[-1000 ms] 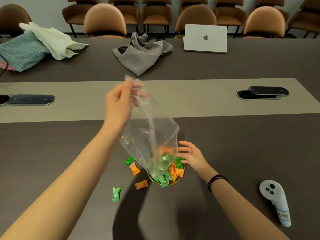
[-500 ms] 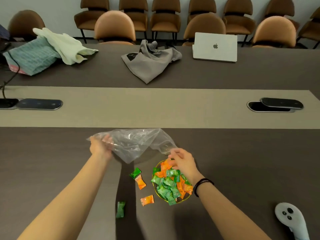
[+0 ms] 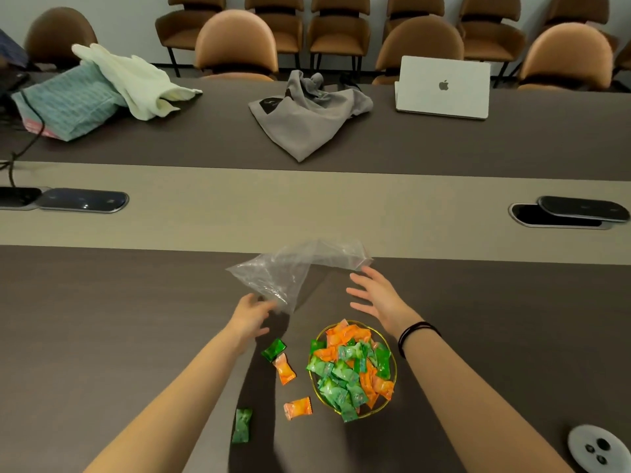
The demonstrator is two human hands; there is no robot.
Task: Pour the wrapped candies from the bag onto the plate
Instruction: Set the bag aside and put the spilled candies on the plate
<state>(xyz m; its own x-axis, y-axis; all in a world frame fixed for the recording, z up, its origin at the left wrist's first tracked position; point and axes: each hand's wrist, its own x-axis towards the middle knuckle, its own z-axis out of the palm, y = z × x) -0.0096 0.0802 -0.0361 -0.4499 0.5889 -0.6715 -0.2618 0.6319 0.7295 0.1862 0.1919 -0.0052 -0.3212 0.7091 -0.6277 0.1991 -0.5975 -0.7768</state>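
Left hand (image 3: 252, 310): fingers closed on the near corner of the clear plastic bag (image 3: 300, 268), holding it just above the counter (image 3: 102, 319). The bag looks empty and crumpled, and stretches from that hand away toward the pale centre strip of the counter.

Right hand (image 3: 375, 298): open, fingers spread, holding nothing. Its fingertips are just beside the bag's far right edge; contact cannot be confirmed. A dark band sits on that wrist.

Plate (image 3: 392, 387): small, gold-rimmed, on the counter between the two forearms, near the right one. It is heaped with green and orange wrapped candies (image 3: 351, 367).

Four candies lie on the counter left of the plate: a green one (image 3: 274, 349) and an orange one (image 3: 284, 368) touching or nearly so, a second orange one (image 3: 297, 407) close to the plate's rim, and a second green one (image 3: 242, 425) nearest the camera, beside the left forearm.

Far side of the counter: a grey cloth (image 3: 307, 114), a closed laptop (image 3: 443, 87), and folded towels (image 3: 85, 97). A white controller (image 3: 596, 448) sits at the lower right corner.
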